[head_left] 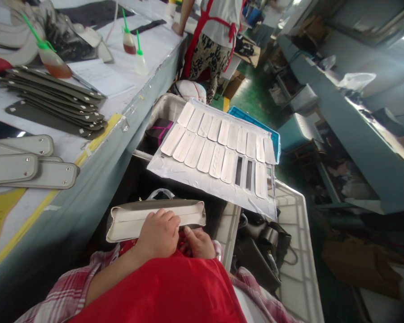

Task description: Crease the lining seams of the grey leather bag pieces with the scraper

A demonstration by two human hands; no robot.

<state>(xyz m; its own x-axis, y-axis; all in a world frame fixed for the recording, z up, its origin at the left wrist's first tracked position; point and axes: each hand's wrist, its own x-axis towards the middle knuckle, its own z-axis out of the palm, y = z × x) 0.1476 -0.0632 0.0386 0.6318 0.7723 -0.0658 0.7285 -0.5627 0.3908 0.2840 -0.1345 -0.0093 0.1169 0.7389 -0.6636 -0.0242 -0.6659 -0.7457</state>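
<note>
A handbag (pixel 128 220) with a cream base panel and a grey-brown side lies across my lap, its base turned toward me. My left hand (pixel 160 233) rests on the cream panel with its fingers curled over it, gripping the bag. Close beside it, below the bag's near edge, my right hand (pixel 200 242) is closed, thumb against bent fingers. What those fingers hold, if anything, is hidden. Just past the bag, a board (pixel 202 177) carries two rows of pale rounded strips (pixel 191 150); two dark strips show in the near row.
At left, a workbench (pixel 155 83) holds stacked dark panels (pixel 60 103), grey straps (pixel 50 172) and green-tipped glue bottles (pixel 54 63). A white crate (pixel 306 224) with black bags (pixel 259 255) stands at right. A co-worker (pixel 212 40) stands ahead.
</note>
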